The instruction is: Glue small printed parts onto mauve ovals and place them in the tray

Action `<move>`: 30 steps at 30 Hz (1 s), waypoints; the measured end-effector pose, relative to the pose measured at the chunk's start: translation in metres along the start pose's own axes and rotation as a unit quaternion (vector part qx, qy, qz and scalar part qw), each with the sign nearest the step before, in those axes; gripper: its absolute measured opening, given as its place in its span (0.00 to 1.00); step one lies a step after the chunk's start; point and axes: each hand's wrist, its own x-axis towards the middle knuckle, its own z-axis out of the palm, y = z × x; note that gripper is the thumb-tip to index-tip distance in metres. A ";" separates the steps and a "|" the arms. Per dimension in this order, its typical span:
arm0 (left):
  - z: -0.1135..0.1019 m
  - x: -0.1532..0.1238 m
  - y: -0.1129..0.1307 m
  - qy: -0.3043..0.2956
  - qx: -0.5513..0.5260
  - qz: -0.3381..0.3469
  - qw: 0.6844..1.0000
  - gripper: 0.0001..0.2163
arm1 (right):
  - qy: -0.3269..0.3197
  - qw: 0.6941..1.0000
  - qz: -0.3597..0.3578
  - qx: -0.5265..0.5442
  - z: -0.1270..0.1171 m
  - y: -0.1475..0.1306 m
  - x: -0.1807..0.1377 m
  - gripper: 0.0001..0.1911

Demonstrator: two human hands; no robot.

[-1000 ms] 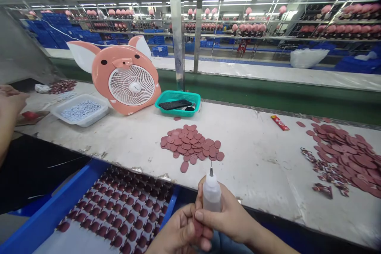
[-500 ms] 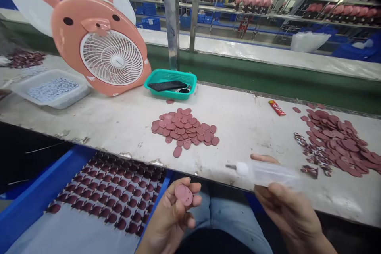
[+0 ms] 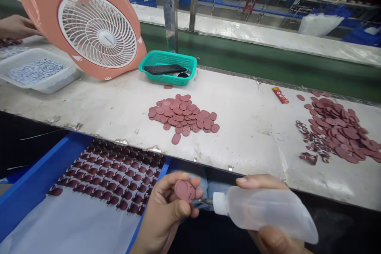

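Change noted: the squeeze bottle (image 3: 268,212), half a second ago well out to the right and apart from the small reddish disc (image 3: 184,190), is now drawn in across the person's lap. Its metal nozzle (image 3: 206,201) sits right by the disc's lower right edge; contact, I cannot tell. The disc has hardly moved from its place just off the near edge of the bench (image 3: 244,135), beside the blue tray (image 3: 38,172). I read this as bottle and disc brought to working range, the disc held steady as the bottle comes to it. Fingers: the left hand (image 3: 165,212) pinches the disc between thumb and fingertips; the right hand (image 3: 275,240) grips the bottle, thumb on the near side, fingers over the top. Orientation: the bottle lies on its side, long axis nearly level across my view, nozzle to the left, base to the right and somewhat lower. The disc is oval, broad face turned up, long axis slanting from upper left to lower right, small dark marks, probably holes, at the lower right end, nearest the nozzle.
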 end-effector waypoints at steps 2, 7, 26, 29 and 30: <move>-0.003 0.001 0.000 -0.015 0.002 -0.007 1.000 0.20 | -0.005 1.000 0.016 -0.003 0.000 0.000 0.001 0.21; -0.001 -0.001 0.002 -0.013 0.006 -0.009 1.000 0.19 | -0.002 0.999 0.039 -0.029 0.004 -0.002 0.002 0.23; 0.002 -0.006 0.004 0.010 0.010 -0.007 1.000 0.19 | 0.012 0.997 -0.037 -0.062 0.007 -0.002 0.003 0.17; 0.003 -0.006 0.004 0.016 0.006 -0.005 1.000 0.20 | 0.014 0.999 -0.021 -0.047 0.008 -0.003 0.004 0.17; 0.003 -0.006 0.004 0.017 0.005 -0.002 1.000 0.20 | 0.014 0.999 -0.015 -0.043 0.009 -0.004 0.004 0.17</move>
